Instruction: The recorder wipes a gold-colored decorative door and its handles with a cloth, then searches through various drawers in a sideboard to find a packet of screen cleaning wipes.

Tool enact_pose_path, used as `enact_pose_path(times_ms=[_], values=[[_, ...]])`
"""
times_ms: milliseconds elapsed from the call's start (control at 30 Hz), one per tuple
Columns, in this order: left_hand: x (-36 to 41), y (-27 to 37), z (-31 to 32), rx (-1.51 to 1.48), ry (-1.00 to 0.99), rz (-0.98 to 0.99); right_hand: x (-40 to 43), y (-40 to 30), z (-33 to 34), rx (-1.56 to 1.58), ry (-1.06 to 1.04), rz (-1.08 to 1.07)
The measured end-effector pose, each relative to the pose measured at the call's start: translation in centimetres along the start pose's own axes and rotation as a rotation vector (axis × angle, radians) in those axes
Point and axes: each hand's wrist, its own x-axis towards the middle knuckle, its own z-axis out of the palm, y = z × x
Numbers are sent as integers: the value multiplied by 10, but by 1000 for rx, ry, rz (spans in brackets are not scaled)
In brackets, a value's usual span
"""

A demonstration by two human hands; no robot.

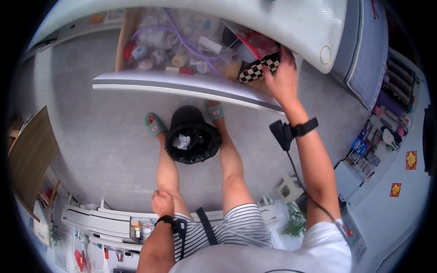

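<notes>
My right hand (282, 76) reaches into the right end of a pulled-out drawer (191, 89). Its thumb and fingers are around the end of a black-and-white checkered pouch (260, 68). A red and pink packet (257, 42) lies just behind the pouch, by my fingertips. A purple tube (186, 42) loops over plastic bags and small items in the drawer, near a white box (210, 44) and a roll of tape (178, 61). My left hand (162, 202) rests closed by my left knee, with no object visible in it.
A black waste bin (193, 143) with a bag liner and crumpled waste stands between my feet. The white tabletop (300, 20) overhangs the drawer, and a hair tie (325, 54) lies on its corner. A bed (365, 65) is at the right, a wooden panel (32, 157) at the left.
</notes>
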Motion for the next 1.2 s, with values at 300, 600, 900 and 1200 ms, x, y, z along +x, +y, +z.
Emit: enact_pose_path(times_ms=[300, 600, 900, 1200], values=[[1, -3, 8, 16, -74, -36, 17, -91, 38, 29, -494, -158], [-1, -2, 13, -28, -96, -64, -28, -141, 29, 312, -271, -388], [-1, -9, 14, -82, -138, -139, -77, -182, 5, 371, -49, -356], [-4, -15, 15, -214, -123, -195, -82, -160, 28, -90, -297, -560]])
